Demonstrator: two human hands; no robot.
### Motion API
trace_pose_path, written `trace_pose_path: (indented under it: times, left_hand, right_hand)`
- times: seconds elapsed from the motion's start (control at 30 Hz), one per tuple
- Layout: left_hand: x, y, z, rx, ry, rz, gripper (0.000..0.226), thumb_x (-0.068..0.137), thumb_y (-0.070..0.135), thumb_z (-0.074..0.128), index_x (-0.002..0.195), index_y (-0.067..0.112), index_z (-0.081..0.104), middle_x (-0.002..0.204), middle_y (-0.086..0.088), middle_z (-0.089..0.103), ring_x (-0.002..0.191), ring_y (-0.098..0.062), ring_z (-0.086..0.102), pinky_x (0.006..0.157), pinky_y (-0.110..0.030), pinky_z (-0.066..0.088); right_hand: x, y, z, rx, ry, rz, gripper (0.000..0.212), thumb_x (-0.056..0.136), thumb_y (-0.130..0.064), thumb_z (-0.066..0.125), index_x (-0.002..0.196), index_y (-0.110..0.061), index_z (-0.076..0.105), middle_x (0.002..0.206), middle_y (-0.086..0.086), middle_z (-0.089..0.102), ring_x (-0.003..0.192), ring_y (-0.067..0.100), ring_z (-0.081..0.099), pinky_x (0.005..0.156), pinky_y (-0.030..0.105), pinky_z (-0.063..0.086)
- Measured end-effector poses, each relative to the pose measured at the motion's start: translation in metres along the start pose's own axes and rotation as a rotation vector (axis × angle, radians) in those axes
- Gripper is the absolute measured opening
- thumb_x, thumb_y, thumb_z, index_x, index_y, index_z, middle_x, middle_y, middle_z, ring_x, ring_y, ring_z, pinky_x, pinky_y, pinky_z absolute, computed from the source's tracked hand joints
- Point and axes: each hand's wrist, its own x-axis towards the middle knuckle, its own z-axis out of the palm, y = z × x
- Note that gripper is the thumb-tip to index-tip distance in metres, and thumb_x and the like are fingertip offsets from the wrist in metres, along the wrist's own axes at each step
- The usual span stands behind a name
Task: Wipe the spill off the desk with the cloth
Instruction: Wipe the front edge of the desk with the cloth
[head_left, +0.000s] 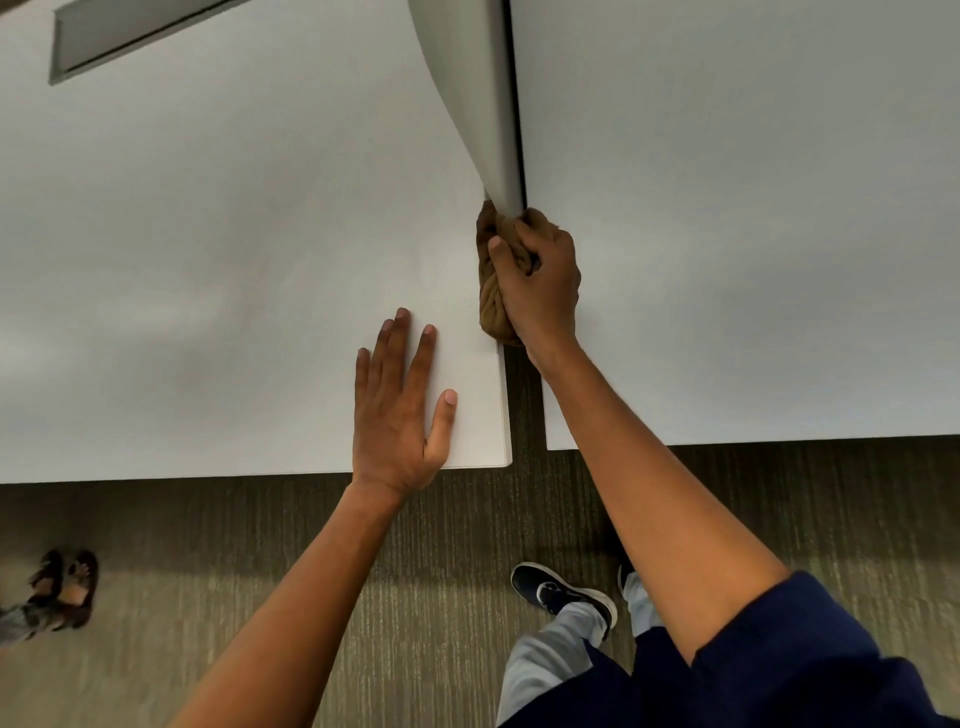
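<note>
The brown cloth (493, 291) is being gripped in the right hand (540, 280), bunched into a wad, with the fingers curled round it and the thumb laid over its far part. The wad is being held at the right edge of the left desk (208, 234), over the narrow gap between that desk and the white desk to the right (753, 208), just at the near tip of the grey divider panel (478, 93) that is standing between the two tops. The right arm is being stretched forward and slightly left from the lower right, nearly straight, with a dark blue sleeve (810, 649) pushed up above the elbow. The left hand (400, 410) is being rested flat on the near right corner of the left desk, palm down, fingers straight and slightly spread, nothing being held; its wrist is lying over the near edge. A spill cannot be made out on the pale surface, possibly because of the soft glare. A grey recessed slot (130, 36) is being shown at the far left of the desk. On the carpet (415, 571), a dark shoe (561, 592) is seen near the right, and sandalled feet (65, 587) at the far left edge.
</note>
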Motion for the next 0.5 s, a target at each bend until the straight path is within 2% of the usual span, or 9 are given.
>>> trace_pose_path:
  times: [0.07,0.1,0.2,0.37,0.43,0.5]
  left_hand:
    - [0.0,-0.001,0.0,0.005,0.0,0.002,0.07,0.096,0.042,0.038,0.158,0.014,0.02,0.168,-0.01,0.006,0.156,-0.025,0.004,0.123,-0.055,0.012]
    - [0.0,-0.001,0.001,0.007,-0.001,0.003,0.071,0.096,0.042,0.038,0.158,0.014,0.019,0.168,-0.01,0.006,0.156,-0.025,0.004,0.123,-0.056,0.012]
    - [0.0,-0.001,0.001,0.009,-0.009,0.001,0.071,0.096,0.042,0.038,0.158,0.013,0.019,0.168,-0.01,0.006,0.155,-0.026,0.005,0.122,-0.058,0.014]
    - [0.001,0.001,-0.001,0.013,-0.017,-0.006,0.071,0.096,0.042,0.037,0.158,0.013,0.02,0.168,-0.01,0.006,0.155,-0.026,0.005,0.122,-0.058,0.014]
    - [0.001,0.001,-0.001,0.015,-0.015,-0.008,0.071,0.096,0.042,0.037,0.158,0.013,0.02,0.168,-0.01,0.007,0.155,-0.026,0.005,0.122,-0.057,0.014]
    - [0.001,0.0,-0.001,0.018,-0.016,-0.009,0.071,0.096,0.042,0.036,0.158,0.013,0.02,0.168,-0.01,0.007,0.155,-0.026,0.005,0.123,-0.056,0.013]
  right_hand:
    - [0.002,0.002,-0.001,-0.061,-0.018,-0.077,0.037,0.093,-0.03,0.066,0.127,-0.015,0.064,0.133,0.007,0.053,0.12,0.016,0.055,0.093,0.008,0.039]
    - [0.003,0.004,-0.002,-0.073,-0.031,-0.1,0.037,0.094,-0.03,0.065,0.128,-0.015,0.064,0.134,0.007,0.053,0.121,0.016,0.054,0.094,0.008,0.039]
    - [0.005,0.005,-0.003,-0.057,-0.049,-0.089,0.039,0.094,-0.032,0.065,0.13,-0.016,0.063,0.134,0.008,0.052,0.122,0.017,0.054,0.101,0.02,0.043]
    - [0.005,-0.001,0.006,-0.07,0.03,0.004,0.039,0.095,-0.037,0.062,0.128,-0.016,0.063,0.13,0.005,0.057,0.114,0.012,0.056,0.092,0.019,0.04]
    - [0.008,-0.003,0.008,-0.062,0.013,0.081,0.035,0.096,-0.039,0.059,0.12,-0.015,0.067,0.124,0.004,0.063,0.11,0.011,0.06,0.09,0.022,0.043]
    - [0.016,-0.005,0.005,0.015,-0.055,0.211,0.03,0.097,-0.039,0.057,0.103,-0.014,0.073,0.105,0.004,0.071,0.099,0.016,0.067,0.089,0.028,0.051]
